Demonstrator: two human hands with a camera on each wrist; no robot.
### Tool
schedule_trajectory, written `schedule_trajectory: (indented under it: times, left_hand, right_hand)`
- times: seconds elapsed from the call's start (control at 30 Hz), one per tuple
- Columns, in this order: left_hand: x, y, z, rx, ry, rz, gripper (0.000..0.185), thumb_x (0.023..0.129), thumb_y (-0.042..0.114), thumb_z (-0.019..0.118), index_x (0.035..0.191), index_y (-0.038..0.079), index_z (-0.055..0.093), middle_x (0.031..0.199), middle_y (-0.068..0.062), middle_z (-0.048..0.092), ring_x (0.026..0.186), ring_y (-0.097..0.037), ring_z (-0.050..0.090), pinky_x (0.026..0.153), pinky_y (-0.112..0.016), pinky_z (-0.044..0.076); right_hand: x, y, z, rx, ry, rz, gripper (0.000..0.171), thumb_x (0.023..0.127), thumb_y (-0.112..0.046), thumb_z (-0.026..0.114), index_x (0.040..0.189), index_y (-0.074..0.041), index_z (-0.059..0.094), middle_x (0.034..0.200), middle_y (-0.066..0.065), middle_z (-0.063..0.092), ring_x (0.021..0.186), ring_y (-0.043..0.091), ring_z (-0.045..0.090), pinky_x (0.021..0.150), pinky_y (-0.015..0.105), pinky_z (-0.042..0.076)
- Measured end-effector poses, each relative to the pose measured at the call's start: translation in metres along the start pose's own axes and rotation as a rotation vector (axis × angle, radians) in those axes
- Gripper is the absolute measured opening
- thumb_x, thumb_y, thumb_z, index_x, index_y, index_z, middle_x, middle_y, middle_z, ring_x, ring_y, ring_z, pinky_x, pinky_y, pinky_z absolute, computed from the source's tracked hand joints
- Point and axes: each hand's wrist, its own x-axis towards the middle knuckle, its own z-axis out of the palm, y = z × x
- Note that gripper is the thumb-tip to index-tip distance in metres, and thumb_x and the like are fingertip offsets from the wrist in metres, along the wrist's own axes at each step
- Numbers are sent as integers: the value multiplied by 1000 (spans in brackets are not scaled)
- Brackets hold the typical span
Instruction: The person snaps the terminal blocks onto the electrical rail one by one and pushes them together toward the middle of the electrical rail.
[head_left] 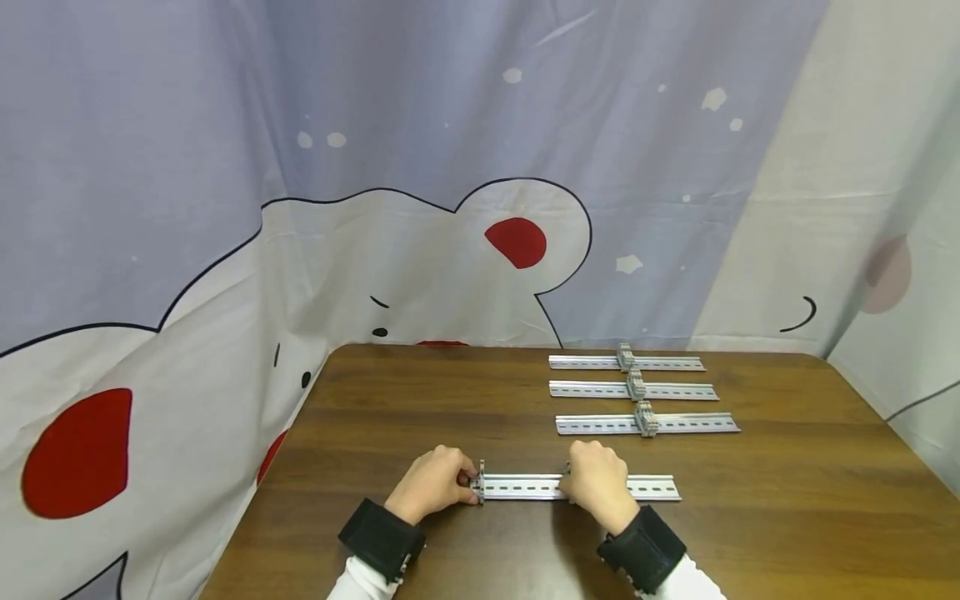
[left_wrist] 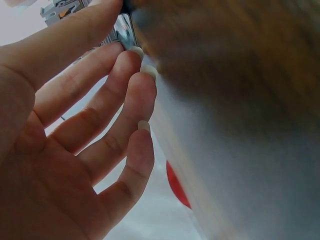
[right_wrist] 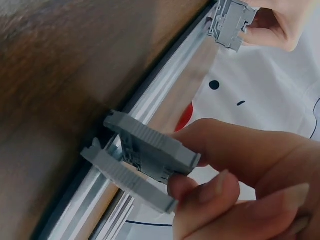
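Note:
A slotted metal DIN rail (head_left: 525,488) lies across the table in front of me. At its left end my left hand (head_left: 435,483) grips the rail between thumb and fingers, beside an upright grey terminal block (head_left: 482,482). Partway along, my right hand (head_left: 598,485) pinches a grey terminal block (right_wrist: 155,145) seated at the rail. A second thin grey piece (right_wrist: 127,177) stands next to it, slightly apart, its outer end close to my fingertips. The left wrist view shows the rail's end (left_wrist: 125,30) by the thumb; the exact contact is partly hidden.
Behind, to the right, lie three more rails, the front one (head_left: 600,425), middle one (head_left: 585,389) and back one (head_left: 581,362), each bearing grey terminal blocks near its middle. The brown table (head_left: 810,500) meets a printed curtain (head_left: 420,267) at the back.

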Motion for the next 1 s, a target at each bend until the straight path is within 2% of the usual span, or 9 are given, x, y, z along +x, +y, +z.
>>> schedule_trajectory:
  times: [0.3,0.47,0.57,0.73,0.83,1.0]
  left_hand:
    - [-3,-4,-1,-2,0,-5,16,71,26,85,79,19,73,64,15,54,57,0,44,52,-21,36]
    - [-3,-4,-4,-13,-13,-15,16,71,25,85,79,17,73,65,13,57,57,0,45,53,-20,37]
    - [-2,-4,-5,-10,-16,-15,17,71,25,85,80,16,74,67,11,59,58,0,46,54,-20,38]
    - [0,-2,-3,-28,-17,-2,15,72,24,84,75,17,72,63,13,53,55,1,42,51,-18,35]
    - [-1,-1,-2,-41,-4,13,16,71,24,84,69,19,69,59,14,47,53,2,38,50,-17,31]
    - [-2,2,-2,-46,11,32,19,70,20,84,65,21,66,54,16,42,50,2,34,49,-17,28]
  right_hand:
    - [-1,-7,-1,-24,37,8,22,61,-14,79,63,-6,60,71,19,67,64,39,63,48,48,46]
    - [0,-28,-2,18,86,-31,25,69,-19,78,62,-6,58,68,19,65,62,39,63,47,48,46]
    - [0,-51,-1,78,50,-99,36,74,-23,78,55,-11,50,57,8,58,54,29,60,44,42,44]
    - [-1,-82,10,166,-38,-183,48,79,-23,75,50,-17,37,50,-7,35,44,13,40,39,28,29]
    - [-1,-91,17,183,-53,-204,48,80,-22,73,49,-18,37,49,-7,34,43,12,39,38,26,28]
    - [1,-99,26,153,-41,-194,39,75,-18,74,50,-17,44,51,-3,44,46,15,44,39,31,35]
